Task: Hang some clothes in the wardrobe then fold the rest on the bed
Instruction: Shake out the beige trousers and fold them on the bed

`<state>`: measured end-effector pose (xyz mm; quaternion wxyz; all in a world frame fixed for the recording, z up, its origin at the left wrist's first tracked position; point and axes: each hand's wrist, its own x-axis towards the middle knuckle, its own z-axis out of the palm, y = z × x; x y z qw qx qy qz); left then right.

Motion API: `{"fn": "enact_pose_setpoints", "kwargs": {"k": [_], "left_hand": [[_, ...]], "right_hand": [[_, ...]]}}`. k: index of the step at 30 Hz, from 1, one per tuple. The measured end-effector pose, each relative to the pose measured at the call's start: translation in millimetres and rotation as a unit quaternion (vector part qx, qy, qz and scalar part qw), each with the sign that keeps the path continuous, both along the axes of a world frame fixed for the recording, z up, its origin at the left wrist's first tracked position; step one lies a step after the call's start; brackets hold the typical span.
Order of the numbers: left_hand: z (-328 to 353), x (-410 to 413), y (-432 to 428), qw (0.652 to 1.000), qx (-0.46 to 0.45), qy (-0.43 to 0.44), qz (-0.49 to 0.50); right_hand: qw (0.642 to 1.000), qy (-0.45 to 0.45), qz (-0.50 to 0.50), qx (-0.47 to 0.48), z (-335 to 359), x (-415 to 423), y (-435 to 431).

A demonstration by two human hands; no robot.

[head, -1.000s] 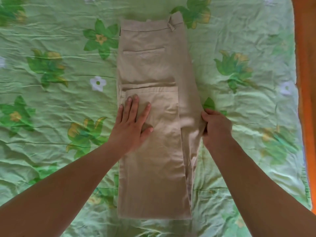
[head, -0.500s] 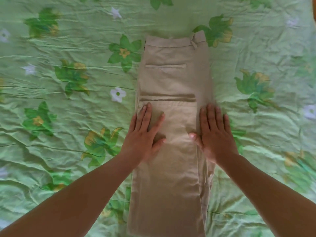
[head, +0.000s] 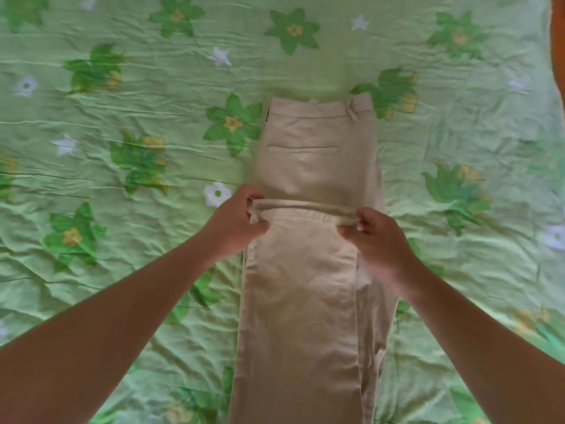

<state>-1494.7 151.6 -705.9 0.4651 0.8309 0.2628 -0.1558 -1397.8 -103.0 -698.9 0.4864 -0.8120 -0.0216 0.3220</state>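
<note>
Though cut off by the lower edge, forearms: bare, slanting in from both bottom corners toward the middle, covering parts of the bedspread (head: 122,209).
Trousers (head: 315,172): beige, flat and lengthwise on the bed, centre of view; legs doubled back over themselves, near end out of frame.
Left hand (head: 235,221): at the left end of the hem (head: 305,206), fingers curled, pinching the cloth and hiding that corner.
Right hand (head: 379,243): at the right end of the same hem, thumb and fingers pinching the edge, back of the hand toward the camera.
Hem: drawn into a narrow ridge between both hands, across the trousers.
Back pocket (head: 303,148): just beyond the hem, uncovered.
Belt loop (head: 352,110): on the waistband, far end, right side.
Bedspread: green, creased, flower-printed, all around.
Orange strip (head: 558,41): far right edge, blurred, unidentifiable.
</note>
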Motion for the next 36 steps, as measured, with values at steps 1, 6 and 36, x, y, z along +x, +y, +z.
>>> {"fn": "enact_pose_setpoints", "kwargs": {"k": [1,6,36], "left_hand": [[2,-3,1,1.0,-0.008,-0.016,0.002],[28,45,23,0.986,-0.098,-0.102,0.086],[18,-209,-113,0.965,-0.125,0.139,0.185]], "right_hand": [[1.0,-0.007,0.01,-0.004,4,-2,-2],[0.998,-0.027,-0.048,0.029,31,46,19],[0.963,0.21,-0.068,-0.152,19,-174,-90]]}}
